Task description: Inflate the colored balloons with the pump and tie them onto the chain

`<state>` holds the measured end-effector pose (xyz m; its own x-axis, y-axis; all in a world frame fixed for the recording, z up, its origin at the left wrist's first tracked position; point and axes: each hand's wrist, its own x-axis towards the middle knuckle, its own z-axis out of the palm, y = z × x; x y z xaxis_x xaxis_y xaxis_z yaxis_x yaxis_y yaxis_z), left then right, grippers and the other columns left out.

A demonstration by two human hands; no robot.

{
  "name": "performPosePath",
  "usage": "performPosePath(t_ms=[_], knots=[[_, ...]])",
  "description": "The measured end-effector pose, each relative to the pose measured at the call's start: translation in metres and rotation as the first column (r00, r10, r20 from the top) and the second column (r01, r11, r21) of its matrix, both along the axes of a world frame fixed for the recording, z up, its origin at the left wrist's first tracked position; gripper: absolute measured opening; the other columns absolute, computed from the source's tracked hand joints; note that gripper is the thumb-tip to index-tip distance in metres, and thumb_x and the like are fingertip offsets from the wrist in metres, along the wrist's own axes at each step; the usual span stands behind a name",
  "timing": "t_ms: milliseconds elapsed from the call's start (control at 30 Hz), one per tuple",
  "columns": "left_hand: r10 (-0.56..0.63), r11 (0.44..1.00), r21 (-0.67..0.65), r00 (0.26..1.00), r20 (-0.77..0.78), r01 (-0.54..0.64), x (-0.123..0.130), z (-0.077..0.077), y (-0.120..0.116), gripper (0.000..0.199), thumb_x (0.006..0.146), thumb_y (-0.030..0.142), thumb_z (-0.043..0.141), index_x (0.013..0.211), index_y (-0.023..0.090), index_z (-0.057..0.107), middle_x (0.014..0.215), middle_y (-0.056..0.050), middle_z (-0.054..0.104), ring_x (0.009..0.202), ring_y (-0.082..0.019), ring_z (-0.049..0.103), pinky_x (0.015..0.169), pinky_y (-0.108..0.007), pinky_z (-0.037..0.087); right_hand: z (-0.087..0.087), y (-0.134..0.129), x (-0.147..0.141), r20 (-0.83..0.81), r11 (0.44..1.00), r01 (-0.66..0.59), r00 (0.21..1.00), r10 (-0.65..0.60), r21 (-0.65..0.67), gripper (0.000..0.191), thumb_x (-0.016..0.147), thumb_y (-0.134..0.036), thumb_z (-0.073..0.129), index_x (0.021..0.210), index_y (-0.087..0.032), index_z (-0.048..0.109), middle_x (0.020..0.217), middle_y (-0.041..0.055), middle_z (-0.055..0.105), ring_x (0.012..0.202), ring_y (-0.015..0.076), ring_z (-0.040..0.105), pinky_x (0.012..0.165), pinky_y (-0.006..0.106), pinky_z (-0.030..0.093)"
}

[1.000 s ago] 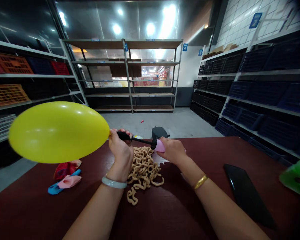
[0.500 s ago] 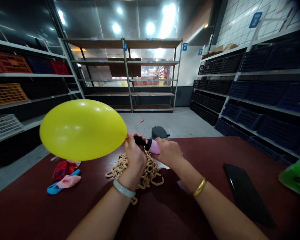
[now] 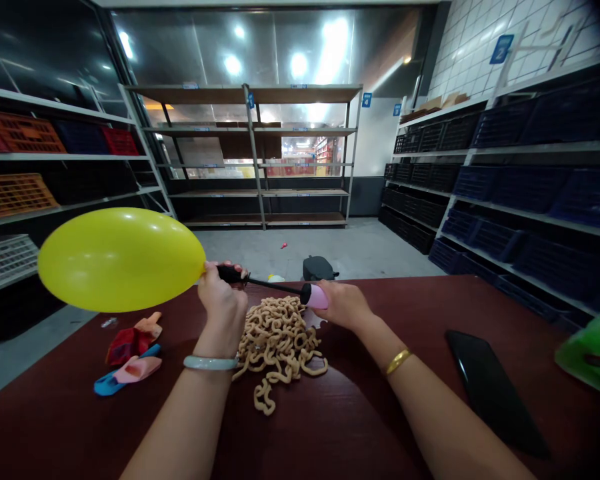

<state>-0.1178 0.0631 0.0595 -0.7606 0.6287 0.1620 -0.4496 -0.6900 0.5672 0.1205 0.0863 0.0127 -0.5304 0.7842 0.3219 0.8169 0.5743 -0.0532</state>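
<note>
An inflated yellow balloon sticks out leftward from my left hand. That hand is closed around the balloon's neck and the black end of a hand balloon pump. My right hand wraps round the pump's pink body. Between the hands the pump's thin black rod shows, drawn out. Beneath it lies a heap of beige chain links on the dark red table. Left of my wrist are limp balloons: a red one, a blue one and a pink one.
A flat black device lies at the table's right, near a green object cut off by the frame edge. Beyond the table, a dark grey item stands on the floor. Shelving with crates lines both sides; a rack stands at the back.
My left hand has moved left with the balloon, away from my right hand. The pump's rod now shows between them, and more of the chain heap is uncovered.
</note>
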Motion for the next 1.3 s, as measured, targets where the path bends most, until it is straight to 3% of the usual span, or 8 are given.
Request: performPosePath(t_ms=[200, 500, 667, 933, 1167, 1300], knots=[[0.01, 0.996, 0.091, 0.999, -0.052, -0.005, 0.012, -0.005, 0.002, 0.026, 0.081, 0.04, 0.061, 0.082, 0.022, 0.041, 0.064, 0.004, 0.05, 0.052, -0.012, 0.052, 0.049, -0.023, 0.039, 0.004, -0.001, 0.003, 0.02, 0.997, 0.066, 0.998, -0.066, 0.033, 0.046, 0.08, -0.051, 0.057, 0.116, -0.022, 0.054, 0.1, 0.01, 0.068, 0.089, 0.0252, 0.065, 0.073, 0.032, 0.044], [-0.159, 0.983, 0.081, 0.985, -0.073, 0.165, 0.083, -0.026, -0.008, 0.027, 0.082, 0.041, 0.061, 0.086, 0.022, 0.043, 0.07, 0.003, 0.053, 0.058, -0.012, 0.055, 0.057, -0.027, 0.046, 0.017, -0.019, -0.008, -0.042, 0.997, 0.052, 0.998, -0.049, 0.064, 0.041, 0.078, -0.047, 0.059, 0.109, -0.021, 0.054, 0.095, 0.0094, 0.069, 0.085, 0.0258, 0.065, 0.07, 0.032, 0.043], [-0.193, 0.972, 0.11, 0.974, -0.118, 0.206, 0.099, -0.023, -0.019, 0.028, 0.081, 0.042, 0.063, 0.085, 0.022, 0.044, 0.07, 0.003, 0.051, 0.057, -0.011, 0.054, 0.055, -0.025, 0.044, 0.02, -0.029, -0.017, -0.089, 0.999, 0.026, 0.996, -0.023, 0.039, 0.042, 0.079, -0.051, 0.056, 0.109, -0.021, 0.053, 0.099, 0.0091, 0.068, 0.087, 0.0249, 0.065, 0.069, 0.031, 0.043], [-0.224, 0.967, 0.094, 0.968, -0.115, 0.235, 0.08, -0.015, -0.016, 0.026, 0.082, 0.041, 0.061, 0.083, 0.021, 0.044, 0.068, 0.002, 0.051, 0.056, -0.013, 0.054, 0.052, -0.026, 0.043, 0.014, -0.027, -0.022, -0.088, 1.0, 0.013, 0.996, -0.012, 0.003, 0.044, 0.084, -0.055, 0.05, 0.112, -0.022, 0.052, 0.099, 0.0091, 0.068, 0.086, 0.0239, 0.066, 0.069, 0.03, 0.043], [-0.05, 0.999, 0.001, 0.999, 0.0, 0.05, 0.015, 0.0, -0.005, 0.016, 0.085, 0.032, 0.053, 0.079, 0.021, 0.043, 0.063, 0.002, 0.051, 0.052, -0.013, 0.052, 0.049, -0.025, 0.04, 0.002, -0.008, -0.011, -0.027, 1.0, 0.006, 1.0, -0.007, -0.013, 0.046, 0.081, -0.053, 0.054, 0.115, -0.022, 0.052, 0.104, 0.0086, 0.068, 0.093, 0.0249, 0.064, 0.074, 0.032, 0.043], [0.013, 1.0, 0.017, 1.0, -0.004, -0.013, -0.003, 0.005, -0.004, 0.014, 0.086, 0.03, 0.05, 0.078, 0.021, 0.043, 0.063, 0.002, 0.05, 0.051, -0.014, 0.052, 0.048, -0.026, 0.04, -0.001, 0.001, -0.001, -0.033, 1.0, -0.005, 0.999, 0.006, 0.026, 0.046, 0.081, -0.051, 0.056, 0.117, -0.023, 0.052, 0.104, 0.0086, 0.068, 0.09, 0.0249, 0.064, 0.071, 0.032, 0.042]])
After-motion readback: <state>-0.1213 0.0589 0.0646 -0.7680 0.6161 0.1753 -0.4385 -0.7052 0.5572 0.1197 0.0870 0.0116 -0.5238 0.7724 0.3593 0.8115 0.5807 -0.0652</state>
